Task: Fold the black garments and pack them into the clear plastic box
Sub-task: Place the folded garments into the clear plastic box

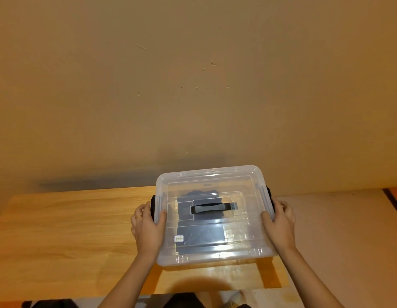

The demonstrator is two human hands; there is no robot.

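The clear plastic box [242, 241] stands on the wooden table [70, 230] with its lid on and a dark handle [212, 207] across the top. Folded black garments [199, 235] show through the lid inside it. My left hand [147, 227] grips the box's left side, thumb on the lid edge, fingers around the black side latch [152, 206]. Opposite, my right hand [280, 223] grips the right side the same way, thumb on the lid and fingers over the right latch [271, 196].
The table butts against a plain beige wall [193, 85]. Its right edge runs just past the box, with pale floor [337, 230] beyond. A small white sticker [179, 238] sits on the lid. My knees show at the bottom edge.
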